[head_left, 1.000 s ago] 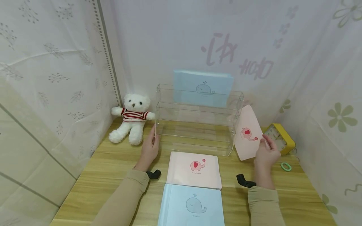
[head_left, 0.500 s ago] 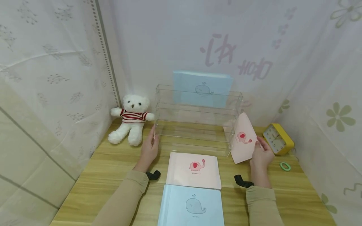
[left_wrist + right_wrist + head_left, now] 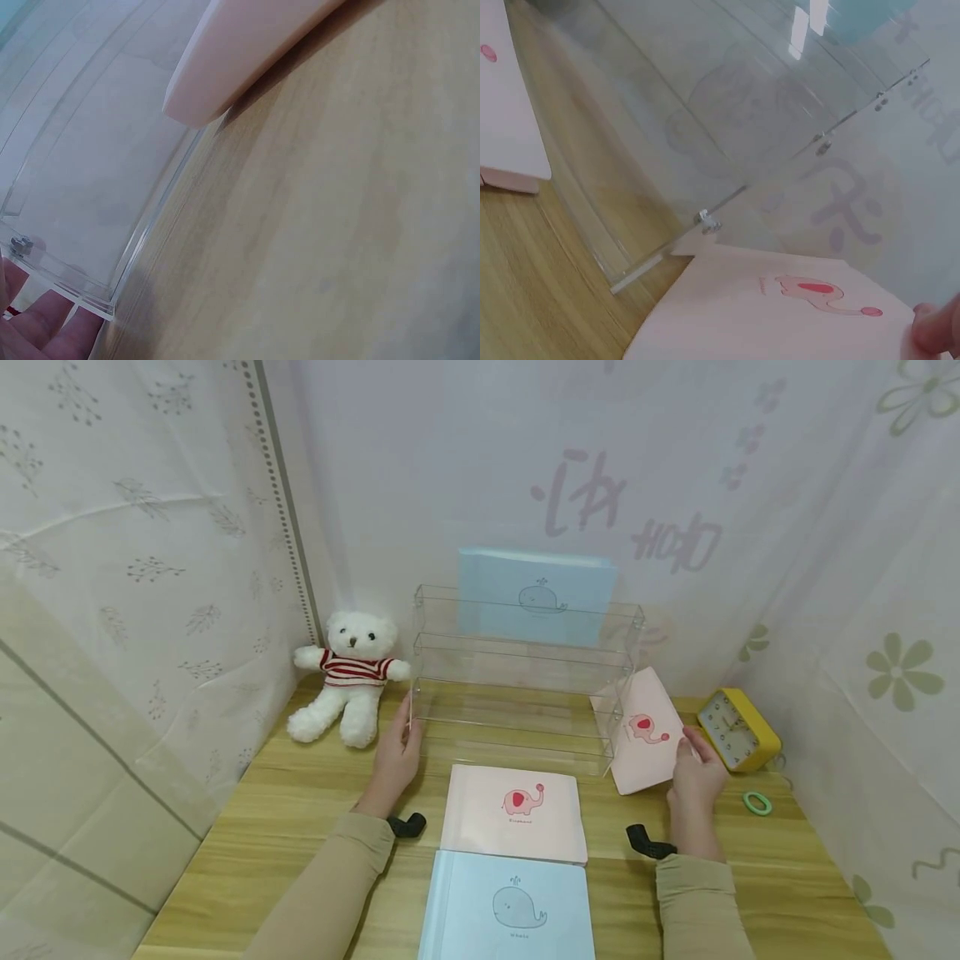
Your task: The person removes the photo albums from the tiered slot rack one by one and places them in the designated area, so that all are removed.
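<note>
A clear acrylic three-tier rack (image 3: 525, 681) stands at the back of the wooden desk (image 3: 285, 810), with a blue whale book (image 3: 536, 596) upright on its top tier. My left hand (image 3: 397, 753) rests with straight fingers against the rack's left end (image 3: 67, 281). My right hand (image 3: 693, 777) pinches a pink elephant book (image 3: 645, 731) by its right edge, tilted beside the rack's right end (image 3: 705, 221). Only a fingertip (image 3: 930, 334) shows on the pink cover (image 3: 795, 315) in the right wrist view.
A second pink elephant book (image 3: 516, 810) and a blue whale book (image 3: 510, 906) lie flat in front of me. A white teddy bear (image 3: 347, 675) sits at the left, a yellow clock (image 3: 738, 728) and a green ring (image 3: 757, 802) at the right. Curtains enclose the desk.
My right hand has lowered the pink elephant book and brought it leftward, closer to the rack's right end. The left hand has stayed in place.
</note>
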Tool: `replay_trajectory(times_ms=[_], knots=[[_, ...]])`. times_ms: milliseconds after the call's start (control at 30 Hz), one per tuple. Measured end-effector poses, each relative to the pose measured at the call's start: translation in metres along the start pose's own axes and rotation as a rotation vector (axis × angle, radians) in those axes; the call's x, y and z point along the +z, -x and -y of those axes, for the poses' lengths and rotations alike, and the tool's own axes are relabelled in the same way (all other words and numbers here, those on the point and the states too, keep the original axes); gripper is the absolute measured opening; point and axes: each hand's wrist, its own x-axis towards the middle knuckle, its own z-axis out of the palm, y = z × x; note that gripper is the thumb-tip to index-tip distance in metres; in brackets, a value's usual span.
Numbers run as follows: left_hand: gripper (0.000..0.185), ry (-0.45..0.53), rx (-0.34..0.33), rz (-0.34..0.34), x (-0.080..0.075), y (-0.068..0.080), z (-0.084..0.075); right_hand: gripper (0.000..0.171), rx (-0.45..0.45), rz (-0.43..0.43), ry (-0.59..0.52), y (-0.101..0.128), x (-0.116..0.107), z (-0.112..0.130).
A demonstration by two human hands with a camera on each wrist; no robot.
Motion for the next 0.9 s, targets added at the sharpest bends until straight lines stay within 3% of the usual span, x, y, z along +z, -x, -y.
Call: replay_trajectory(times_ms=[433,667,900], knots=[[0.062,0.01,0.008,-0.013,0.001,-0.001,0.002,0.041,-0.112,0.027,0.176,-0.011,-0.002,-0.018],[0.062,0.007,0.01,-0.013,0.001,-0.001,0.002,0.043,-0.13,0.026,0.24,-0.014,-0.004,-0.022],[0.062,0.002,0.003,-0.006,0.001,-0.001,0.002,0.048,-0.216,0.047,0.429,-0.017,-0.009,-0.03]])
